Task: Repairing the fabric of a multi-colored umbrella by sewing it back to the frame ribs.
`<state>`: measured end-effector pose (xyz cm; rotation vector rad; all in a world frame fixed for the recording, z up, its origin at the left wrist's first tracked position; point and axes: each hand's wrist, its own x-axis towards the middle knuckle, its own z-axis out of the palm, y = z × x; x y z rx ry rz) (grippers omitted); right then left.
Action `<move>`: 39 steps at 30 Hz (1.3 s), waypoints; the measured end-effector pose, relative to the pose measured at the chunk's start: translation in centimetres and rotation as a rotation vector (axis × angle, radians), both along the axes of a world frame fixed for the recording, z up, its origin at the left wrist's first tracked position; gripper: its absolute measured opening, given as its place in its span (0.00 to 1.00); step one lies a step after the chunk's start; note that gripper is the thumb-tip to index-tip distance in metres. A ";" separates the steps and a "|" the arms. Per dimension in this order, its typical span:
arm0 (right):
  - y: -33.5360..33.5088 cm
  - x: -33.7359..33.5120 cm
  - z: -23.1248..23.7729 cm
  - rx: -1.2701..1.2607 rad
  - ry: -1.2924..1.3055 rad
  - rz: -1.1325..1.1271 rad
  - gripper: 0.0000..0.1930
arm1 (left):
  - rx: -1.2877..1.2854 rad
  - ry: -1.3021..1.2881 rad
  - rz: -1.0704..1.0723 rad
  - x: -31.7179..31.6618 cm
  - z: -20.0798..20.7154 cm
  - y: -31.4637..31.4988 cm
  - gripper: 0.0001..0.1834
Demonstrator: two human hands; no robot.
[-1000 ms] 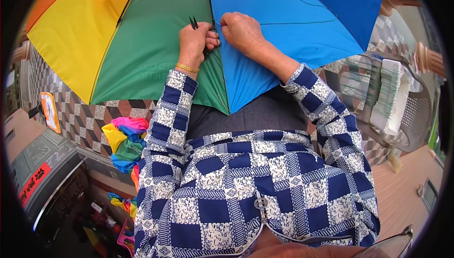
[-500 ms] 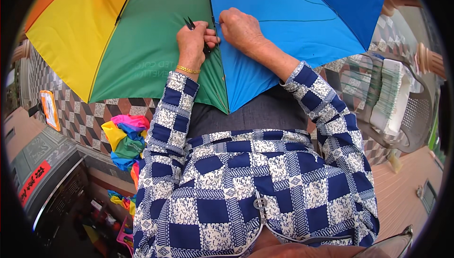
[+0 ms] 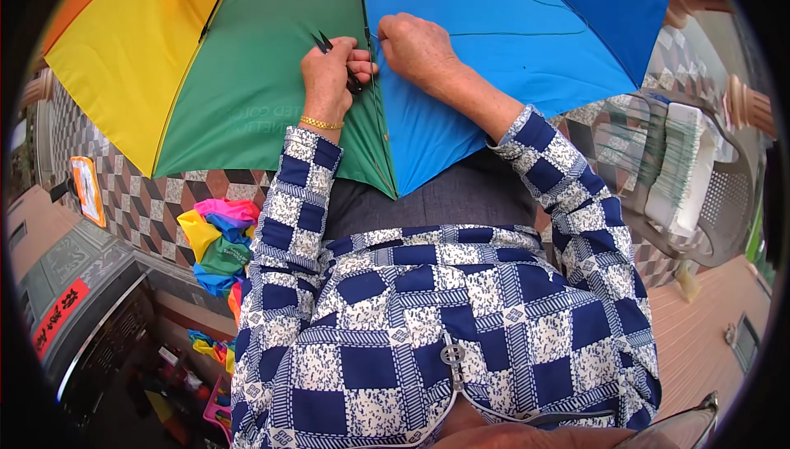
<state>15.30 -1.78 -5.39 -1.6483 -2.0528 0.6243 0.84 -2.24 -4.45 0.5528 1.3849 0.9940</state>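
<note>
A multicoloured umbrella canopy [image 3: 271,62] lies spread inside-up over my lap, its dark ribs showing. My left hand [image 3: 329,79] rests on the green panel beside the rib between green and blue. It is closed around small black thread snips [image 3: 322,42], blades pointing up past the thumb. My right hand [image 3: 415,50] is closed in a pinch at the edge of the blue panel, against the same rib. A dark green thread [image 3: 518,34] runs out from it across the blue cloth and loops back. The pinching fingertips are hidden, so a needle cannot be made out.
At right, a grey plastic chair [image 3: 724,210] holds a white foam block [image 3: 679,169] with many green threads hanging from it. Bunched coloured cloth [image 3: 222,243] lies at my left. A pink basket [image 3: 218,408] stands at the lower left, on a patterned tile floor [image 3: 148,194].
My left hand with the snips has shifted slightly left, and the rib and seam have moved a little left with it. The right hand stays nearly in place, still pinched.
</note>
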 end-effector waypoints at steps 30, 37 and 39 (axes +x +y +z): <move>0.8 -1.1 -1.3 0.105 0.086 -0.039 0.06 | -0.043 0.016 -0.060 0.1 -0.4 0.8 0.07; -0.1 -1.6 -0.2 0.111 0.112 -0.097 0.07 | 0.030 0.026 0.010 0.6 -0.1 0.3 0.04; -1.1 -2.1 0.8 0.032 0.075 -0.157 0.08 | 0.076 0.006 0.072 0.4 -0.2 0.1 0.04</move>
